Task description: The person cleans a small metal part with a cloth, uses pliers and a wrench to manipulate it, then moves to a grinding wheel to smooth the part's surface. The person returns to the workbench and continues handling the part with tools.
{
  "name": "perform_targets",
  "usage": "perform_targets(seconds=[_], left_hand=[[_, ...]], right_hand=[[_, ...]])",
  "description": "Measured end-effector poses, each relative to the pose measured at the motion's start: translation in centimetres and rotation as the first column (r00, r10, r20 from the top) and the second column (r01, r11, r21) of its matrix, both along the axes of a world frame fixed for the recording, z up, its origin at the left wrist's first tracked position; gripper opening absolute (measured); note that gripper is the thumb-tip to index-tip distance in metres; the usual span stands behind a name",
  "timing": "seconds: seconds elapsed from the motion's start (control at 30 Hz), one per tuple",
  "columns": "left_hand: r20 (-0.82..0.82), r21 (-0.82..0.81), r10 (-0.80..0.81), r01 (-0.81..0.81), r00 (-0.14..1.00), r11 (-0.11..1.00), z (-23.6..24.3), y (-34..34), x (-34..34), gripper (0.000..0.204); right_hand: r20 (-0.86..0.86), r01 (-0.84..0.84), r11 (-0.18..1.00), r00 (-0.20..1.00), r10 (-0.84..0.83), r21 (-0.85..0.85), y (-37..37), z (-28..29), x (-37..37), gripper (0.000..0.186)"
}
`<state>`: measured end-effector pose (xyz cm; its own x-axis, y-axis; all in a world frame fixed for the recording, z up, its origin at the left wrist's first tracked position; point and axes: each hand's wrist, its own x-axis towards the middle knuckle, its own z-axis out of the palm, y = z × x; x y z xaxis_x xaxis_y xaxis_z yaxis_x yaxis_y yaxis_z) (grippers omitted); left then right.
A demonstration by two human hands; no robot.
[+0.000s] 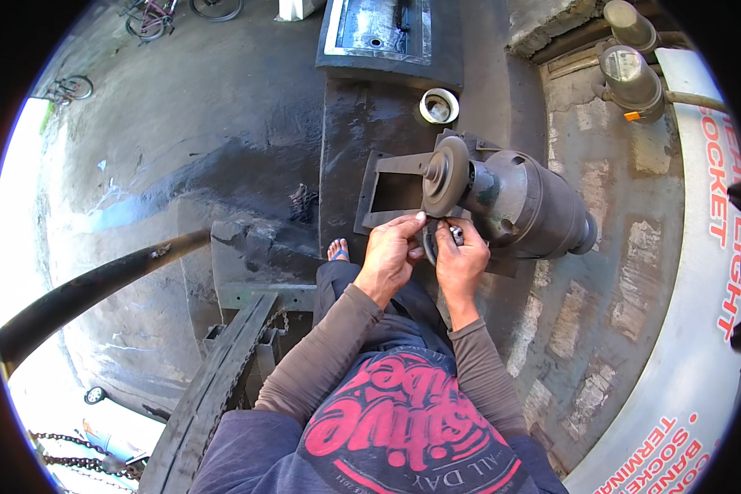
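Note:
My left hand [391, 255] is closed in a pinch just below the rim of a grinding wheel [447, 177]. What its fingertips hold is too small to make out. Beside it, my right hand [463, 262] curls closed around a small shiny metal piece [457, 235], which shows between thumb and fingers. A dark curved part [429, 245] appears between the two hands; whether either one grips it I cannot tell. The wheel sits on the shaft of a grey, barrel-shaped motor [535, 202], to the right of a metal frame [370, 181].
Beyond the grinder stand a white round tub [439, 106] and a metal basin [377, 59]. A brick wall [584, 305] and a white sign board [683, 272] border the right. At left are a dark curved pipe [107, 284], a metal beam [222, 387] and chains [82, 463].

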<state>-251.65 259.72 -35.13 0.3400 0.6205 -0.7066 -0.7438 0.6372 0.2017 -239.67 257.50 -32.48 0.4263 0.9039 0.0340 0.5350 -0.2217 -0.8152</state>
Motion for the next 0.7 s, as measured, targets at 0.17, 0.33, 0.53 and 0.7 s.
perform_targets(seconds=[0.17, 0.33, 0.53, 0.7], left_hand=[[-0.049, -0.011, -0.011, 0.010, 0.999, 1.000, 1.3, 0.6, -0.6, 0.011], [-0.025, 0.080, -0.022, 0.023, 0.999, 0.997, -0.3, 0.1, -1.2, 0.016], [-0.757, 0.398, 0.053, 0.394, 0.651, 0.829, 1.0, -0.4, -1.1, 0.023], [-0.849, 0.390, 0.107, 0.477, 0.518, 0.787, 1.6, -0.9, -0.8, 0.024]], right_hand=[[-0.045, 0.008, 1.000, 0.999, -0.010, -0.024, 0.4, 0.9, -1.1, 0.012], [-0.137, 0.025, 0.996, 0.990, -0.037, -0.086, 0.3, 0.7, -1.2, 0.012], [0.084, -0.150, 0.976, 0.983, 0.165, -0.159, 0.3, 1.9, 0.4, 0.016], [0.129, -0.147, 0.988, 0.980, 0.152, -0.045, -0.9, 1.9, 0.3, 0.018]])
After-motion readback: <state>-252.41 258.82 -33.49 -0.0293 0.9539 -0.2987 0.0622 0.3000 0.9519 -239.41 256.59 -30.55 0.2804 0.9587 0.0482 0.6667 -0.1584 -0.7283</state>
